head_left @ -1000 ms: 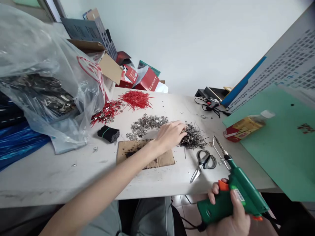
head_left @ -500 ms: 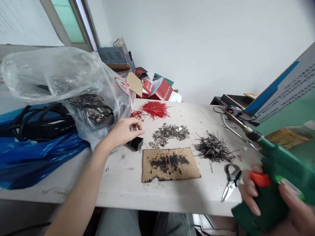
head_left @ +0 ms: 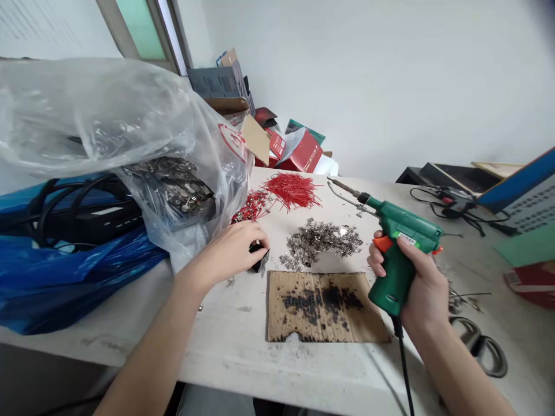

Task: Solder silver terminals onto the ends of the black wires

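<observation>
Soldering gun (head_left: pixel 403 231) | right grip (head_left: pixel 416 283) wraps handle (head_left: pixel 392 283) | left grip (head_left: pixel 234 248) unclear | cardboard (head_left: pixel 347 332) inside table (head_left: pixel 234 358) edge

White table (head_left: pixel 234 355) — black bundle (head_left: pixel 261 263), stained cardboard (head_left: pixel 327 309), metal pieces (head_left: pixel 321 242), red wires (head_left: pixel 292 189), scissors (head_left: pixel 478 345)

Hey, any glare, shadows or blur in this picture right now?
Head view: pale sheen on the clear bag, glints on the metal pieces, a faint shadow on the table near the cord, a darkened upper-right corner; the green soldering gun looks fairly crisp.

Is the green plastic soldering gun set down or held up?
Held up: the right hand grips the green plastic soldering gun by its handle.
</observation>
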A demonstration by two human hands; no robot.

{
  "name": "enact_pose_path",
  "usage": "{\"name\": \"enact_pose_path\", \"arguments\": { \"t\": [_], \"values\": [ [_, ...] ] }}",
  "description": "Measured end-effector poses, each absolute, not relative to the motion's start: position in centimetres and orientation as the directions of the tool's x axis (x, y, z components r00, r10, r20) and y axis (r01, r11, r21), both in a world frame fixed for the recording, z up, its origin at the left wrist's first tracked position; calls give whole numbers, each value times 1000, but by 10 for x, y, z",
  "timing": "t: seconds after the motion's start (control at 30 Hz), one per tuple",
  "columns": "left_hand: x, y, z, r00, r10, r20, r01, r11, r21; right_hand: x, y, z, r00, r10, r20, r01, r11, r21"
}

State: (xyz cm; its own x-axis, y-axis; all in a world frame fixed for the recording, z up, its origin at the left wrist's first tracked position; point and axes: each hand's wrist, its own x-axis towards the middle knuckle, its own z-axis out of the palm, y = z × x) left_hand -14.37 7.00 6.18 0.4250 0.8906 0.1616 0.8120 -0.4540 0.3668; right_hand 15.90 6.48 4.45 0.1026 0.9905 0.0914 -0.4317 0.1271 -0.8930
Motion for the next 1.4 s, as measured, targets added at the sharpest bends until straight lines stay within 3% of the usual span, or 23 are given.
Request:
{"name": "enact_pose_path", "arguments": {
  "t": [0.5, 1.4],
  "values": [
    [-141, 69, 63, 394, 918, 43, 845, -381, 376, 168, 65, 41, 126, 991, 56, -465, 108, -879],
    [-127, 73, 64, 297, 946, 130, 879, -324, 351, 173, 70, 36, 95, 983, 157, -483, 183, -856]
  ]
}}
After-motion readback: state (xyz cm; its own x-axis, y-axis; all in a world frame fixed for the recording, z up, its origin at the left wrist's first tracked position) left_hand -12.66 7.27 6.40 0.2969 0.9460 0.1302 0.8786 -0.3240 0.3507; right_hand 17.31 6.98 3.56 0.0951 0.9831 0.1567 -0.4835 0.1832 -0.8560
